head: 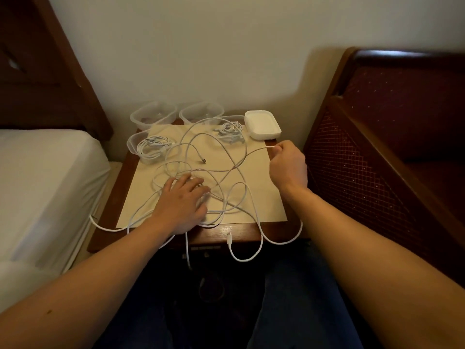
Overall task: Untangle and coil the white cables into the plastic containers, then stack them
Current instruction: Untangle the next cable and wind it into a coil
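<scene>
**Loose white cables spread between two hands on the desk**

While the left hand [182,205] lies flat and open, fingers spread, pressing on the tangle of white cables [214,172], the right hand [289,167] is raised off the desk [241,230] and closed in a pinch on one strand of that tangle. The pinched strand runs taut from the right fingertips down and leftward toward the left hand. Most of the loops lie between the two hands on a beige mat [261,197] that covers the middle of the desk. Several loops spill over the near edge of the desk, below both wrists, and a white plug [229,238] rests on the bare wood just nearer than the left hand. Another metal-tipped plug [203,161] lies beyond the left hand, among the loops.

Beyond the left hand, a clear container [146,149] holds a coiled cable. Farther off, against the wall, two clear containers [153,117] stand side by side, and both look empty. Beyond the right hand and a little to its left, a second coiled bundle [230,132] sits in what seems to be another clear container, though its rim is hard to make out. Just beyond the right hand stands a pile of white lids [263,125]. A bed [45,177] lies to the outside of the left arm, and a dark wooden bench [390,147] to the outside of the right arm.
</scene>
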`<action>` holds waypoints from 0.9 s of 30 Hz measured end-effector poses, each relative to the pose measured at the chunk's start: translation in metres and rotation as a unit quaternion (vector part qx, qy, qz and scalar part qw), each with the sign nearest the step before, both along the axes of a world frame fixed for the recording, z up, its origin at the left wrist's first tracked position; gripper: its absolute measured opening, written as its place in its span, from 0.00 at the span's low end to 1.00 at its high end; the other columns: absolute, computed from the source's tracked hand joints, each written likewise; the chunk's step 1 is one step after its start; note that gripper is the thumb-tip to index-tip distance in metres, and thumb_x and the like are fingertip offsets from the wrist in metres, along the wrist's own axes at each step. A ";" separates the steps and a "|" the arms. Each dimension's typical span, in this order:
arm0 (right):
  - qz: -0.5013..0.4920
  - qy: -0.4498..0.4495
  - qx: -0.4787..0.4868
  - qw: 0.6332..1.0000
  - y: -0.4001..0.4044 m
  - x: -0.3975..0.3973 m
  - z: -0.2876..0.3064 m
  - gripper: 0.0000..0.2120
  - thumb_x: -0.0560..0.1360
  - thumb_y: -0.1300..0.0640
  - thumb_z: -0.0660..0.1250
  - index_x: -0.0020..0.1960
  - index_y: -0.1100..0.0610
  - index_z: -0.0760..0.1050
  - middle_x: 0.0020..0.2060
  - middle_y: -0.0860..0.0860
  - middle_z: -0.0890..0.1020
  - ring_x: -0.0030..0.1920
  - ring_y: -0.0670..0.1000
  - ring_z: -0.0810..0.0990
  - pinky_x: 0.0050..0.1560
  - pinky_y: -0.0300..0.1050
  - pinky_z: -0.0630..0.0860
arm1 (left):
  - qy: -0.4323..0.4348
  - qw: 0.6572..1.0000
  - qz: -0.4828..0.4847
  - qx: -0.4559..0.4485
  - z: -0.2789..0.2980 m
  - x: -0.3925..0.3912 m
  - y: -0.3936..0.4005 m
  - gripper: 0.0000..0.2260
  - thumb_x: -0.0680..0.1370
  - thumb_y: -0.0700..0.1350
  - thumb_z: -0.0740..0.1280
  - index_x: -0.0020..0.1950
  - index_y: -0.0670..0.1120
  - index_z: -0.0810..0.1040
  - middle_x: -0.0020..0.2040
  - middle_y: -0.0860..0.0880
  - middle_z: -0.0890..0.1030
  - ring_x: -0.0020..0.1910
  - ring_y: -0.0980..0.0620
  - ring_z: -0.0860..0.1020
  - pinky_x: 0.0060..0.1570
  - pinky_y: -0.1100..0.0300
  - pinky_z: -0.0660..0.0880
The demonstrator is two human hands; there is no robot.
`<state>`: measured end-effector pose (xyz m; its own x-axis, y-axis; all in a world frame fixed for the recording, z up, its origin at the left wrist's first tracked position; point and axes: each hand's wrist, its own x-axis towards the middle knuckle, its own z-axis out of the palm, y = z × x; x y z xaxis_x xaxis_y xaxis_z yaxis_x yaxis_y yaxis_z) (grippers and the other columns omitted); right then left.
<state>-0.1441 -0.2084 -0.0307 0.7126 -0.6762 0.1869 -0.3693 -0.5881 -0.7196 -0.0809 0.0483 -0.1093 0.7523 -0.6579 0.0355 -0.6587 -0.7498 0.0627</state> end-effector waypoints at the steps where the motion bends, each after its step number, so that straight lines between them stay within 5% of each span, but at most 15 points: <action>1: -0.017 -0.021 0.012 1.000 -0.002 -0.001 0.005 0.12 0.85 0.55 0.54 0.56 0.55 0.75 0.51 0.51 0.80 0.50 0.53 0.78 0.51 0.53 0.77 | 0.001 1.000 0.005 -0.004 0.000 0.000 0.002 0.26 0.76 0.60 0.48 0.71 0.60 0.71 0.77 0.57 0.66 0.79 0.48 0.55 0.76 0.43 0.53; 7: -0.017 -0.108 0.043 0.993 -0.006 -0.008 0.031 0.12 0.85 0.54 0.55 0.57 0.57 0.76 0.50 0.51 0.80 0.50 0.52 0.78 0.50 0.54 0.78 | 0.021 0.999 0.035 -0.028 0.005 -0.002 -0.006 0.20 0.78 0.55 0.58 0.69 0.58 0.75 0.77 0.55 0.66 0.79 0.46 0.59 0.75 0.41 0.56; 9: 0.010 -0.098 0.057 0.993 -0.003 -0.008 0.037 0.12 0.85 0.54 0.56 0.56 0.56 0.77 0.50 0.51 0.80 0.50 0.52 0.78 0.47 0.50 0.75 | -0.033 0.988 0.022 -0.147 0.015 -0.009 -0.015 0.15 0.73 0.52 0.61 0.55 0.53 0.83 0.65 0.52 0.78 0.67 0.44 0.74 0.62 0.43 0.69; 11: 0.042 -0.078 0.065 0.994 0.001 -0.007 0.041 0.10 0.84 0.55 0.58 0.54 0.55 0.77 0.49 0.51 0.80 0.49 0.51 0.77 0.46 0.46 0.70 | -0.108 0.957 0.017 -0.270 0.028 -0.016 -0.028 0.10 0.70 0.47 0.66 0.49 0.49 0.81 0.55 0.51 0.79 0.53 0.45 0.78 0.50 0.49 0.72; 14: 0.088 -0.071 0.071 0.991 0.009 -0.003 0.048 0.10 0.83 0.55 0.59 0.49 0.54 0.78 0.45 0.52 0.82 0.46 0.53 0.78 0.43 0.45 0.69 | -0.124 0.937 0.006 -0.328 0.058 -0.026 -0.057 0.20 0.71 0.46 0.69 0.62 0.48 0.75 0.63 0.49 0.75 0.57 0.45 0.75 0.53 0.49 0.71; 16: 0.117 -0.079 0.075 0.987 0.016 -0.004 0.057 0.10 0.83 0.55 0.59 0.47 0.53 0.77 0.43 0.51 0.82 0.45 0.53 0.78 0.42 0.45 0.70 | -0.083 0.936 -0.006 -0.342 0.076 -0.031 -0.077 0.28 0.73 0.48 0.68 0.73 0.50 0.67 0.72 0.50 0.71 0.63 0.46 0.73 0.59 0.48 0.69; 19: 0.143 -0.102 0.077 0.981 0.023 -0.006 0.075 0.11 0.84 0.56 0.58 0.47 0.55 0.78 0.41 0.50 0.81 0.42 0.50 0.77 0.42 0.46 0.71 | 0.022 0.928 0.023 -0.370 0.094 -0.023 -0.099 0.29 0.77 0.48 0.66 0.76 0.53 0.60 0.71 0.50 0.74 0.62 0.45 0.75 0.60 0.45 0.72; 24: 0.070 -0.266 0.236 0.932 0.020 -0.015 0.141 0.13 0.86 0.55 0.54 0.46 0.53 0.74 0.36 0.48 0.76 0.36 0.46 0.72 0.40 0.45 0.70 | 0.132 0.975 0.126 -0.124 0.098 -0.003 -0.087 0.18 0.82 0.56 0.59 0.72 0.57 0.70 0.71 0.50 0.75 0.69 0.40 0.68 0.64 0.45 0.65; 27: 0.048 -0.302 0.197 0.931 0.015 -0.019 0.163 0.13 0.86 0.55 0.55 0.46 0.50 0.74 0.37 0.48 0.78 0.39 0.48 0.75 0.44 0.49 0.74 | 0.109 0.978 0.125 -0.126 0.100 -0.007 -0.078 0.23 0.79 0.54 0.62 0.75 0.61 0.65 0.72 0.50 0.73 0.70 0.41 0.66 0.63 0.46 0.62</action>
